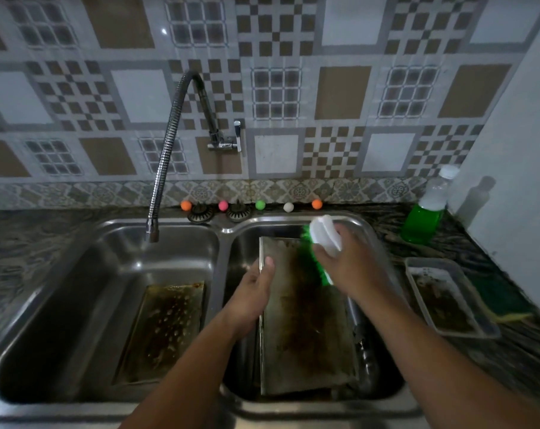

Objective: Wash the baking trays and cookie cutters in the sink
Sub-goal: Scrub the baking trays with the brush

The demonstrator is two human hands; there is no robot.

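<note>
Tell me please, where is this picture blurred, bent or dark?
Head view: motion blur smears the brush in the right hand; wide-angle distortion bows the wall tiles and counter edges; light is dim, the left basin lies in shadow, and the soap bottle throws a shadow on the right wall.

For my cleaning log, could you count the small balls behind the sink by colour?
Orange ball: 2
Pink ball: 1
Green ball: 1
White ball: 1
Total: 5
</note>
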